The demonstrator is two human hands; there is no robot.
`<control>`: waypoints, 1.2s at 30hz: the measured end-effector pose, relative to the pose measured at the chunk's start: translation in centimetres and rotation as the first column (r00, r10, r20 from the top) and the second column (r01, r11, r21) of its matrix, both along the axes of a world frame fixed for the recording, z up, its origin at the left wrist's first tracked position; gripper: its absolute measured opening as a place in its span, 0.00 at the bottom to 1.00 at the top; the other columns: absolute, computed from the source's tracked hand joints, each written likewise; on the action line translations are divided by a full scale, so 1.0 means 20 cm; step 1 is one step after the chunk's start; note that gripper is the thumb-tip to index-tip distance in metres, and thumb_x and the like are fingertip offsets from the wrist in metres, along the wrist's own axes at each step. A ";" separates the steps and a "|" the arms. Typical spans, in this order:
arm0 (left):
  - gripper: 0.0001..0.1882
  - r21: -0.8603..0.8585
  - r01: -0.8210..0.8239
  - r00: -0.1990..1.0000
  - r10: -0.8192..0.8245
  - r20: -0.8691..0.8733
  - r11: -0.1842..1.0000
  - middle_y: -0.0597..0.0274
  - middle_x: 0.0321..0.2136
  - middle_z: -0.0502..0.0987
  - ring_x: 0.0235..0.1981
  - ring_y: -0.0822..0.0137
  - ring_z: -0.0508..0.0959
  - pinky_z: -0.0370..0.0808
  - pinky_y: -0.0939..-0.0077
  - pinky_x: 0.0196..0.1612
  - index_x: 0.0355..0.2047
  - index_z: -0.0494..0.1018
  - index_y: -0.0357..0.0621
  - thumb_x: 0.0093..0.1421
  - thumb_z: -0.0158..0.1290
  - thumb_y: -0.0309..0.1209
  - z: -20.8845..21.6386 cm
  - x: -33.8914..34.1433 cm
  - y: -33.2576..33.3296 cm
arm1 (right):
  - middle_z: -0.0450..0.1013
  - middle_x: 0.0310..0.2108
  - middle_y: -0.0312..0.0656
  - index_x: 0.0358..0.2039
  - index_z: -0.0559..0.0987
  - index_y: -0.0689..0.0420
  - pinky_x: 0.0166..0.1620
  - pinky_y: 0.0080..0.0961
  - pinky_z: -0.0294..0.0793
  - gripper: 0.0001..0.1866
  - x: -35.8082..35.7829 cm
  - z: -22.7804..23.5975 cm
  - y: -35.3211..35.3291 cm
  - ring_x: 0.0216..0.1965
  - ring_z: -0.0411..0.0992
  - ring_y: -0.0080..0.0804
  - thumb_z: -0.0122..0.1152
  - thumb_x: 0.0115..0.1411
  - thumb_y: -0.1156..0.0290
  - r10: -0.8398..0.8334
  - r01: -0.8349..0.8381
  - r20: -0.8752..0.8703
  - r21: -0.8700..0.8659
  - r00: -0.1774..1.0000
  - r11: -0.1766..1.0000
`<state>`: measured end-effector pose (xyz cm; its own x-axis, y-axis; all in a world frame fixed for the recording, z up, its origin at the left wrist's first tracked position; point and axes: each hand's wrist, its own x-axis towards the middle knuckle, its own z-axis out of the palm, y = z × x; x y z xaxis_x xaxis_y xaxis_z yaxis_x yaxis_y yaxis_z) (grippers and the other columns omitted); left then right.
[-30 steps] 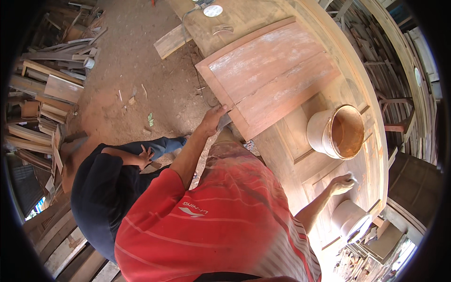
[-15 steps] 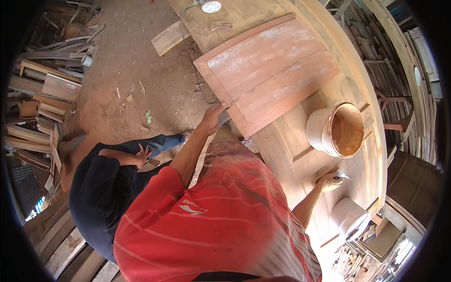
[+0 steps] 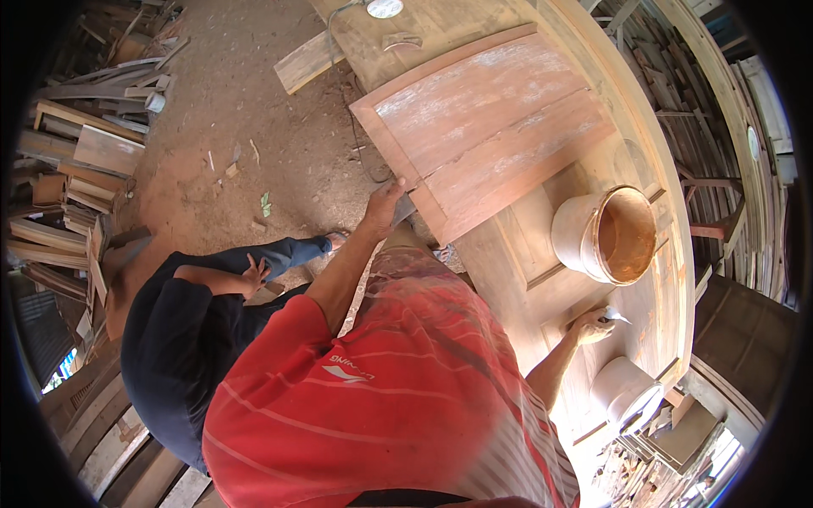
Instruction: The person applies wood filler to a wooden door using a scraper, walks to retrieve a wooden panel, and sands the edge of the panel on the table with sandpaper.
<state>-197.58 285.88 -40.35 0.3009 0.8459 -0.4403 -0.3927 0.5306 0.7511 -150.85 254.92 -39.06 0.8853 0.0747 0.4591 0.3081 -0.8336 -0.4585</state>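
A reddish-brown wooden panel (image 3: 500, 118), made of boards in a frame and streaked with whitish patches, lies across a larger pale wooden door (image 3: 542, 292). My left hand (image 3: 383, 212) is closed at the panel's near-left edge, its thumb against the frame. Beside those fingers shows a flat grey piece (image 3: 405, 209) that I cannot make out. Over the door's near part, my right hand (image 3: 591, 328) grips a putty knife (image 3: 616, 316) with a pale blade; its handle is mostly hidden. Beyond that hand stands a bucket (image 3: 576, 241) coated inside with orange-brown matter.
A second white bucket (image 3: 622, 389) stands nearer me on the door. Left of me, another person in dark clothes (image 3: 174, 347) bends low, a hand at the knee. Wood offcuts (image 3: 80, 199) pile at left; stacked boards (image 3: 720, 161) line the right. A loose board (image 3: 306, 63) meets the door's far-left side.
The view has shifted very slightly. Both my hands keep their grips, and the panel and buckets stay in place.
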 end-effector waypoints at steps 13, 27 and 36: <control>0.24 -0.100 0.027 0.986 -0.010 0.164 0.995 0.59 0.44 0.81 0.40 0.66 0.82 0.79 0.71 0.40 0.56 0.72 0.40 0.71 0.55 0.46 0.03 -0.01 -0.02 | 0.73 0.35 0.53 0.40 0.77 0.65 0.48 0.47 0.70 0.19 0.01 0.01 0.00 0.43 0.71 0.51 0.58 0.66 0.58 -0.081 0.074 -0.097 -0.074 0.992 0.995; 0.20 -0.035 -0.019 0.999 0.020 0.033 0.999 0.60 0.37 0.81 0.33 0.68 0.82 0.79 0.73 0.34 0.50 0.73 0.39 0.69 0.57 0.43 0.03 -0.01 -0.02 | 0.74 0.35 0.52 0.41 0.78 0.65 0.47 0.48 0.70 0.19 0.02 -0.01 0.00 0.42 0.71 0.51 0.58 0.66 0.59 -0.038 0.037 -0.025 -0.059 0.999 0.998; 0.21 -0.044 -0.046 0.998 0.044 -0.036 0.998 0.60 0.37 0.81 0.32 0.68 0.82 0.79 0.72 0.33 0.50 0.73 0.38 0.69 0.57 0.45 -0.01 -0.01 -0.03 | 0.73 0.34 0.52 0.40 0.77 0.65 0.46 0.47 0.71 0.20 0.00 0.04 0.04 0.41 0.71 0.49 0.57 0.67 0.56 -0.054 0.051 -0.062 -0.056 0.997 0.997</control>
<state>-197.85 285.24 -40.57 0.2464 0.8376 -0.4876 -0.3908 0.5463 0.7408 -150.83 255.63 -38.30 0.9160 0.0507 0.3980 0.2348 -0.8720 -0.4294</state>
